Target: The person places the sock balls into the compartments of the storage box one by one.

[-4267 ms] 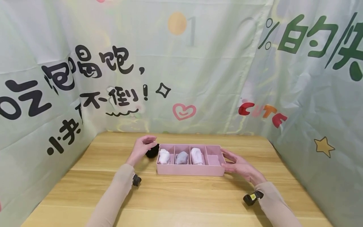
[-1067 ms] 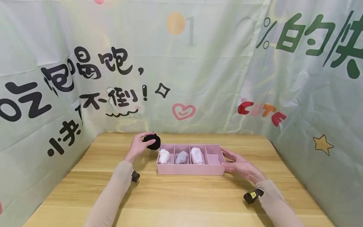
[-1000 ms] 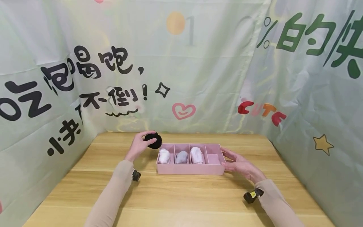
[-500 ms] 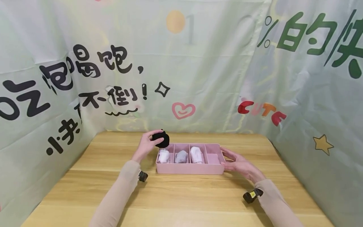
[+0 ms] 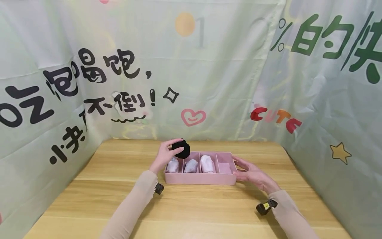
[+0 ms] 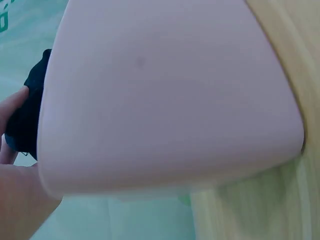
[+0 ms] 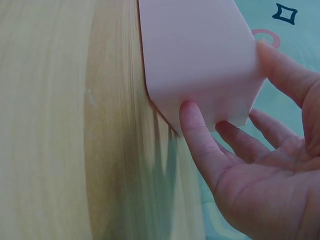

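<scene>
In the head view, my left hand (image 5: 165, 154) pinches a black balled-up sock (image 5: 182, 150) between thumb and fingers. It is held above the left part of a pink divided box (image 5: 200, 179), over the back rim. The left wrist view shows the sock (image 6: 31, 115) partly hidden behind the box's wall (image 6: 170, 100). In the box sit a white rolled sock (image 5: 172, 166), a grey one (image 5: 191, 166) and another white one (image 5: 207, 164); the rightmost compartment holds none. My right hand (image 5: 253, 175) touches the box's right end with spread, fairly straight fingers (image 7: 200, 140).
The box stands on a wooden table (image 5: 191, 209). Printed cloth (image 5: 221, 83) hangs behind and along both sides. Each wrist carries a small black camera, the right one (image 5: 264, 208) near the table's right half.
My left hand has taken hold of the black sock left of the box, lifted it and carried it right, over the box's left compartments. My right hand stays at the box's end.
</scene>
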The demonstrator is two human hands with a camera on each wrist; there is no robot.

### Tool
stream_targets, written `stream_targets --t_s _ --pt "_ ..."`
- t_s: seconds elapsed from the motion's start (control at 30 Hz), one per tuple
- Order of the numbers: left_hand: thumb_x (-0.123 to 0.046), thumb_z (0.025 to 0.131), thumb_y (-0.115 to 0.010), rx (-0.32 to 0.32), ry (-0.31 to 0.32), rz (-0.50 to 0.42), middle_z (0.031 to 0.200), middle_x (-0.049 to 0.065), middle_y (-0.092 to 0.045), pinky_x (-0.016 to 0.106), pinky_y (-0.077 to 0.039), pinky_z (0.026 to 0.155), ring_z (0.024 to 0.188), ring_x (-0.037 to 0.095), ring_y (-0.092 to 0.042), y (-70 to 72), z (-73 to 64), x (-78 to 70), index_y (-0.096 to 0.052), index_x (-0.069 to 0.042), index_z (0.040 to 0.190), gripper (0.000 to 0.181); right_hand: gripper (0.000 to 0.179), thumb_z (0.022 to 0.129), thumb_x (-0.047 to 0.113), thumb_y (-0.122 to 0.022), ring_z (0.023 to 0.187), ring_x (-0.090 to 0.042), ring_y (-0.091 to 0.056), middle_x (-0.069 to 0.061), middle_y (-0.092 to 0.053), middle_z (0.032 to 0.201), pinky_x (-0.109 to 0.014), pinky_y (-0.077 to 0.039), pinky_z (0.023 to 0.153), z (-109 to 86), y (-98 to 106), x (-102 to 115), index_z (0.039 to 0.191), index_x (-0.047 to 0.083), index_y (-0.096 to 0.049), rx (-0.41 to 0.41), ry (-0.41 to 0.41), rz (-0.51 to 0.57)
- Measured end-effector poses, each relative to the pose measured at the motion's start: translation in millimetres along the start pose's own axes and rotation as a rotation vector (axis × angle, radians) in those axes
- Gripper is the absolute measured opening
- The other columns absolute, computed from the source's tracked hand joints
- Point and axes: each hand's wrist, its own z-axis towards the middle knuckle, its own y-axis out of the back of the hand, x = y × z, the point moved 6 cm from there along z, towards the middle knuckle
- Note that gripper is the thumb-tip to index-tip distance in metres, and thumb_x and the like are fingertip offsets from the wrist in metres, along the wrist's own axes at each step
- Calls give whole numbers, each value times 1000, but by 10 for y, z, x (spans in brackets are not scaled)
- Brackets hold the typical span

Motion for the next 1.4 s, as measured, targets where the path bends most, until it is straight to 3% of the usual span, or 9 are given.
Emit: stream_targets --t_s 0.2,0.37,0.7,1.0,1.1,1.27,1.4 --pt "-12 88 -73 8 -43 22 135 13 -59 33 -57 83 109 29 -66 -207 -28 -5 -67 -15 128 40 82 94 5 -63 145 -49 -18 -22 -4 163 -40 -48 102 -7 -15 -2 158 8 -11 13 7 25" --pt "-16 88 -75 18 -49 15 135 13 -59 35 -58 82 109 29 -66 -375 -28 -37 -66 -17 129 42 82 94 7 -64 145 -48 -18 -21 -6 164 -40 -48 102 0 -11 8 158 10 -12 6 3 3" --pt "-21 88 -75 65 -66 46 136 7 -60 38 -56 89 117 27 -63 -642 17 -19 -65 -29 130 44 86 92 11 -67 143 -47 -26 -26 -14 161 -39 -50 100 -4 2 14 158 9 -12 9 4 5" --pt "-23 88 -75 62 -54 -25 136 7 -59 36 -58 81 111 27 -65 -824 61 -10 -65 -25 130 44 84 93 8 -66 143 -48 -24 -27 -13 161 -42 -49 101 -16 8 18 158 7 -12 10 19 23" --pt "-21 88 -75 64 -73 -21 135 7 -60 36 -57 83 111 27 -65 -908 70 -32 -65 -22 130 44 83 93 7 -65 144 -47 -22 -25 -12 162 -41 -49 101 -13 9 8 158 9 -13 3 11 18" --pt "-21 88 -75 91 -67 2 137 3 -60 38 -56 90 115 25 -63 -1059 72 -37 -65 -26 130 43 79 94 6 -63 145 -46 -21 -19 -11 164 -40 -49 101 -4 7 -12 158 12 -16 -18 -6 11" --pt "-16 89 -74 103 -72 24 138 6 -59 42 -54 93 119 30 -61 -1141 76 -31 -63 -24 132 45 79 94 6 -62 146 -45 -20 -16 -10 164 -40 -49 101 7 3 -23 158 13 -17 -20 -14 24"
